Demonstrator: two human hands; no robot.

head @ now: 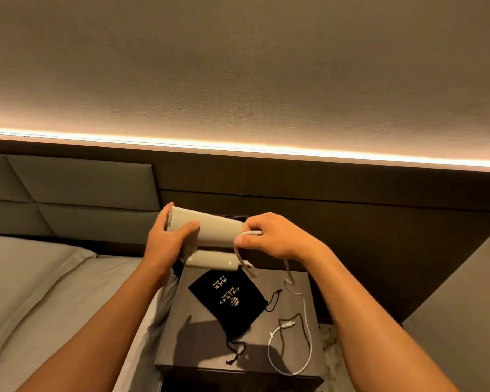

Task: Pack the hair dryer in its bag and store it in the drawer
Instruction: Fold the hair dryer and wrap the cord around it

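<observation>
A white hair dryer (215, 230) is held up in the air above the nightstand, its folded handle (211, 263) below the barrel. My left hand (170, 239) grips the barrel's left end. My right hand (272, 236) pinches the white cord (306, 315) beside the barrel's right end. The cord hangs down and loops on the nightstand, ending in a plug (287, 324). A black drawstring bag (229, 304) with gold print lies flat on the dark nightstand (283, 284) under the dryer.
A bed with grey-white sheets (40, 292) lies to the left, with a padded headboard (82, 193) behind it. A dark wood wall panel (351, 222) rises behind the nightstand under a light strip. A grey surface (464, 321) stands at the right.
</observation>
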